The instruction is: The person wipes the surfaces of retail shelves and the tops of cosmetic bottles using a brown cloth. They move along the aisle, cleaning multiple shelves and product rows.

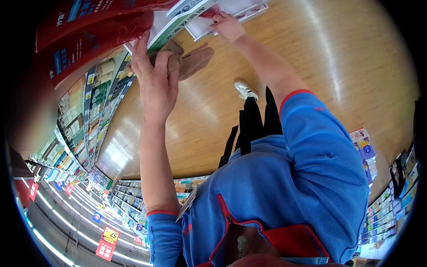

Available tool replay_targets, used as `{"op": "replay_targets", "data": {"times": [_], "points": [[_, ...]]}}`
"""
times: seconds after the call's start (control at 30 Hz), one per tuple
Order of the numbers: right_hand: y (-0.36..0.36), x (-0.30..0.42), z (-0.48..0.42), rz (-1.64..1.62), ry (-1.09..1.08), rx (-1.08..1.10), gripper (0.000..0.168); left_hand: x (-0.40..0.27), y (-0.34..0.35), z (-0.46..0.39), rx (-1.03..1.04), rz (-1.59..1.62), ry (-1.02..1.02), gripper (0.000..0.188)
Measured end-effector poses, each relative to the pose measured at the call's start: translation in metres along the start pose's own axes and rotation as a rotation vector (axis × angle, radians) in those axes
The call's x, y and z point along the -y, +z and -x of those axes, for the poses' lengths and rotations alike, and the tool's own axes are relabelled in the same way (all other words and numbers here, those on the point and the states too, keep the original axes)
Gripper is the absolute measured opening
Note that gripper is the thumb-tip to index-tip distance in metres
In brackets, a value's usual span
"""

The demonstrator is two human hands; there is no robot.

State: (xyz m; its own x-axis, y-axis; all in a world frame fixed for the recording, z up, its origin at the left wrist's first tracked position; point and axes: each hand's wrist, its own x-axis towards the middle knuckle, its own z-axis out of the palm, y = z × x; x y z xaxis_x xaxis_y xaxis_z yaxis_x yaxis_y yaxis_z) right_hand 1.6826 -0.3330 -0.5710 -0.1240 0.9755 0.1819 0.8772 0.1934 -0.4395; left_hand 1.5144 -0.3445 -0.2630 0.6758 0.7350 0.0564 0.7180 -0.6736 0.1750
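Observation:
My left hand (155, 76) curls around a soft brown item (196, 61) with rounded ends, like a slipper or mitten; its exact kind is unclear. Its outstretched fingers touch the lower edge of a white and green price sign (176, 26). Beside that sign rest large glossy red packages (90, 36) bearing writing. My right hand (228, 26) reaches forward with bent fingers to a white tray (198, 30). Its fingertips meet a translucent red item (210, 12). What lies between them is partly hidden.
Stocked store shelves (96, 90) run along the left, with more shelving (383, 207) at lower right. Stacked purple boxes (365, 150) stand on the wood-look floor (293, 40) by my right side. Red hanging signs (106, 248) appear at lower left.

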Motion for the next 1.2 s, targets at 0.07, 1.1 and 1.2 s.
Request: {"op": "replay_targets", "data": {"times": [0.07,1.1,1.2], "points": [[0.004,-0.005,-0.003,-0.029,-0.002,-0.001,0.012,0.003,0.000,0.000,0.001,0.023,0.024,0.014],[-0.024,0.004,0.005,-0.200,0.058,0.035,0.041,0.002,0.002,0.000,-0.002,0.027,0.001,0.014],[-0.050,0.015,0.026,-0.337,0.114,-0.006,0.049,0.001,-0.002,0.002,0.025,0.026,-0.016,0.020]]}}
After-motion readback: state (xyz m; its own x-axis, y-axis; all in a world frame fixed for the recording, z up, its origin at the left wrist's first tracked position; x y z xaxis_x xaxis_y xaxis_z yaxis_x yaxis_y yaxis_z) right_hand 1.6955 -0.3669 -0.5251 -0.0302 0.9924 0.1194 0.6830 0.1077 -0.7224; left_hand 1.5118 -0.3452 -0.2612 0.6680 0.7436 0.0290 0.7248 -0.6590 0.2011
